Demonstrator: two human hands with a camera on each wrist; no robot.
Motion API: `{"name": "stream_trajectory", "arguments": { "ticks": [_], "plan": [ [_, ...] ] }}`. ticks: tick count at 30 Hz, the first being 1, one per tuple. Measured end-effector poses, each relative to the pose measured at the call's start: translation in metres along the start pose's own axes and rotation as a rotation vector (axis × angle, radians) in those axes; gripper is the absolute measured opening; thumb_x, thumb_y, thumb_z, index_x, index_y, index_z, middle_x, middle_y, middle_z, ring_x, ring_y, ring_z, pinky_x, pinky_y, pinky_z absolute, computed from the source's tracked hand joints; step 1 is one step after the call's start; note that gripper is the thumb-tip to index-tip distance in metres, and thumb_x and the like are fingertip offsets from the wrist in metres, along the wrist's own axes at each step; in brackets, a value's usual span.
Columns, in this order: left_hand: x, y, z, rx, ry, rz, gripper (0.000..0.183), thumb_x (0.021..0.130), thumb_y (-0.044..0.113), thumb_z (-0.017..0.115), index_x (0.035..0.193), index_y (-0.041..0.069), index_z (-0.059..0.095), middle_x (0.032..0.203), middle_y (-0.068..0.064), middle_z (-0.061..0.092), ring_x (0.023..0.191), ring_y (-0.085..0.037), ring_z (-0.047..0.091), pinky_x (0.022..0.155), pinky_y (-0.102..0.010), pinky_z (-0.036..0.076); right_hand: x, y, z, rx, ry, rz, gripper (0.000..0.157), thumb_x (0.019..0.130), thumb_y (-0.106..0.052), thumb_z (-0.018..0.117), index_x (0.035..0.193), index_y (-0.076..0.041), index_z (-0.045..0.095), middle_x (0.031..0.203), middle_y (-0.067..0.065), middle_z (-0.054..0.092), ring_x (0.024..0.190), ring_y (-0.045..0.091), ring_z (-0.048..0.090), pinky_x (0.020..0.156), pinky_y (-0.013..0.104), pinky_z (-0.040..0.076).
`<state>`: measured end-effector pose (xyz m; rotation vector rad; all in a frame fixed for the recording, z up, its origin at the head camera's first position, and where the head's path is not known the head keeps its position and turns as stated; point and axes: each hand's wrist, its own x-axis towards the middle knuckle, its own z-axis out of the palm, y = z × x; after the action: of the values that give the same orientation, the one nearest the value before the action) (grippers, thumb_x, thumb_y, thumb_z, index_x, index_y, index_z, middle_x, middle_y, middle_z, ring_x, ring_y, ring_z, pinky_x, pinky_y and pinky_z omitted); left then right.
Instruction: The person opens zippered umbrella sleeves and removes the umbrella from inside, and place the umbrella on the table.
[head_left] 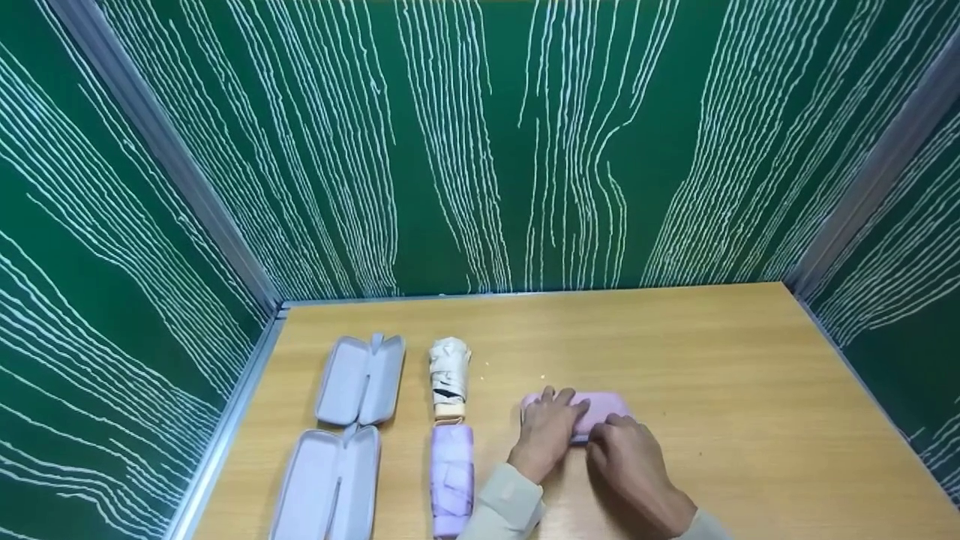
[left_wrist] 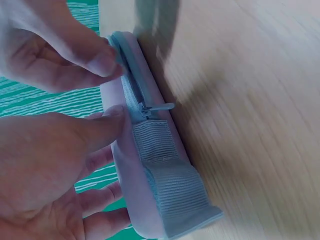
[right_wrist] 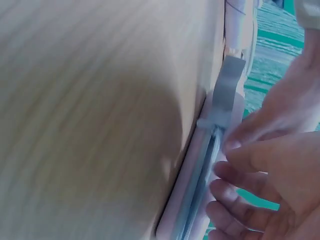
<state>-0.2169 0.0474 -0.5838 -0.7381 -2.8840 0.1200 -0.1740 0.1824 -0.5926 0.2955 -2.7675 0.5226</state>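
A pink zip case (head_left: pixel 600 411) lies on the wooden table in front of the person. Its grey zip and a ribbed grey strap (left_wrist: pixel 180 197) face the near side. The left hand (head_left: pixel 547 427) holds the case, fingers spread over the top and thumb on the side by the zip. At the case's right part, the right hand (head_left: pixel 630 454) pinches the edge along the zip with thumb and fingertips. The zip's pull tab (left_wrist: pixel 161 106) sticks out free between the left thumb and the strap. In the right wrist view, curled right fingers (right_wrist: pixel 222 190) lie against the case.
Two hinged grey-lavender cases (head_left: pixel 349 382) lie opened out at the table's left. Between them and the hands are a white wrapped roll (head_left: pixel 450 367) and a lavender wrapped roll (head_left: pixel 452 472), end to end. Green walls with white wavy lines (head_left: pixel 465 150) enclose the table (head_left: pixel 750 360).
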Motion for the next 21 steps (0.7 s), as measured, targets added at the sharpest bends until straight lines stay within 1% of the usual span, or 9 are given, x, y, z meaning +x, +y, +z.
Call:
{"name": "stream_trajectory", "arguments": {
  "ticks": [3, 6, 9, 11, 13, 17, 21],
  "plan": [
    [0.001, -0.001, 0.001, -0.015, -0.016, 0.002, 0.043, 0.086, 0.025, 0.06, 0.125, 0.043, 0.055, 0.126, 0.011, 0.052, 0.105, -0.018, 0.05, 0.063, -0.029, 0.042, 0.001, 0.007, -0.004, 0.027, 0.027, 0.024, 0.014, 0.065, -0.011, 0.073, 0.078, -0.012, 0.069, 0.072, -0.003, 0.053, 0.066, 0.018, 0.051, 0.06, 0.037, 0.044],
    [0.001, -0.002, 0.001, -0.021, -0.018, 0.006, 0.044, 0.084, 0.029, 0.064, 0.125, 0.043, 0.055, 0.127, 0.012, 0.051, 0.106, -0.016, 0.049, 0.065, -0.029, 0.043, 0.003, 0.016, -0.006, 0.05, 0.039, 0.034, 0.036, 0.062, -0.013, 0.078, 0.095, -0.009, 0.066, 0.084, 0.002, 0.054, 0.073, 0.021, 0.053, 0.061, 0.038, 0.045],
    [0.001, -0.003, 0.002, -0.02, -0.01, 0.014, 0.044, 0.083, 0.032, 0.065, 0.125, 0.044, 0.055, 0.126, 0.012, 0.051, 0.105, -0.015, 0.05, 0.064, -0.028, 0.043, 0.004, 0.025, -0.007, 0.078, 0.031, 0.032, 0.061, 0.06, -0.014, 0.082, 0.115, -0.005, 0.058, 0.1, 0.008, 0.055, 0.086, 0.027, 0.054, 0.069, 0.042, 0.048],
    [0.001, -0.003, 0.003, -0.022, -0.002, 0.016, 0.045, 0.082, 0.033, 0.065, 0.124, 0.044, 0.055, 0.126, 0.013, 0.052, 0.105, -0.015, 0.05, 0.063, -0.028, 0.042, 0.005, 0.031, -0.007, 0.094, 0.021, 0.022, 0.071, 0.059, -0.014, 0.083, 0.123, -0.004, 0.054, 0.11, 0.012, 0.054, 0.094, 0.031, 0.054, 0.073, 0.046, 0.049],
    [0.001, -0.003, 0.003, -0.019, -0.001, 0.017, 0.045, 0.083, 0.032, 0.064, 0.125, 0.044, 0.054, 0.126, 0.013, 0.052, 0.105, -0.015, 0.05, 0.064, -0.028, 0.041, 0.006, 0.036, -0.006, 0.111, 0.009, 0.007, 0.076, 0.059, -0.015, 0.084, 0.127, -0.004, 0.051, 0.116, 0.015, 0.053, 0.1, 0.034, 0.053, 0.078, 0.05, 0.048],
    [0.001, -0.004, 0.002, -0.018, -0.007, 0.018, 0.047, 0.082, 0.03, 0.065, 0.125, 0.045, 0.053, 0.127, 0.013, 0.051, 0.107, -0.015, 0.05, 0.066, -0.028, 0.041, 0.008, 0.044, -0.005, 0.135, -0.021, -0.031, 0.081, 0.059, -0.015, 0.085, 0.13, -0.003, 0.048, 0.124, 0.019, 0.049, 0.109, 0.037, 0.049, 0.085, 0.053, 0.045],
    [0.001, -0.004, 0.002, -0.047, -0.009, 0.025, 0.048, 0.083, 0.027, 0.065, 0.126, 0.043, 0.054, 0.129, 0.012, 0.05, 0.111, -0.016, 0.049, 0.069, -0.029, 0.043, 0.011, 0.049, -0.004, 0.165, -0.067, -0.068, 0.086, 0.059, -0.014, 0.085, 0.134, -0.002, 0.045, 0.132, 0.02, 0.044, 0.116, 0.04, 0.044, 0.09, 0.056, 0.041]
  ]
}}
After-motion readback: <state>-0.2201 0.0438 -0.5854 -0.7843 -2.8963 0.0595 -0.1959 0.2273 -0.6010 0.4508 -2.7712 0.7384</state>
